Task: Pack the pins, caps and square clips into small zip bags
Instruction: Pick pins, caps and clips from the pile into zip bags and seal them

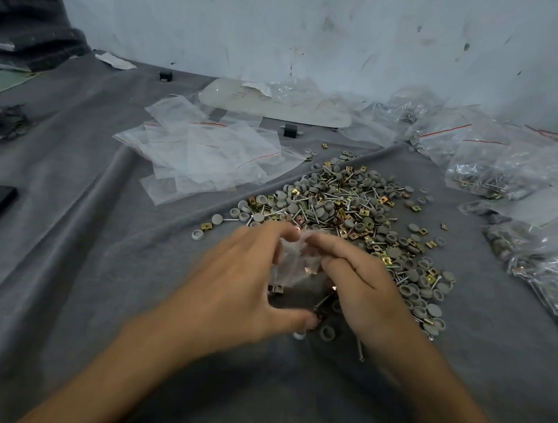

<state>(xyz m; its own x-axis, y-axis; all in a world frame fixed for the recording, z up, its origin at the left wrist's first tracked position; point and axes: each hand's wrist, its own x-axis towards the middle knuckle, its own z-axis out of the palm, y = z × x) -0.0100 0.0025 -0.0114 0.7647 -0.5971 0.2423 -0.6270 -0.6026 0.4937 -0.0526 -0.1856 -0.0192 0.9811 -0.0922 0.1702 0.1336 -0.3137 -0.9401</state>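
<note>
Holding the zip bag (295, 262) between our left hand (242, 275) and right hand (362, 284), we have both grips closed on it, at the near side of the parts pile (345, 203).

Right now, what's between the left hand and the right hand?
Head view: a small clear zip bag, pinched by the left hand and right hand; nearer the wrists, a cap and pin.

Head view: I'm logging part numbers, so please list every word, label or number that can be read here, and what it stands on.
No text can be read.
Large pale bag at the back: faint reddish scribbles, too blurred to read.
Empty zip bags: red zip lines only, no print.
Held zip bag: clear, no print seen.
</note>
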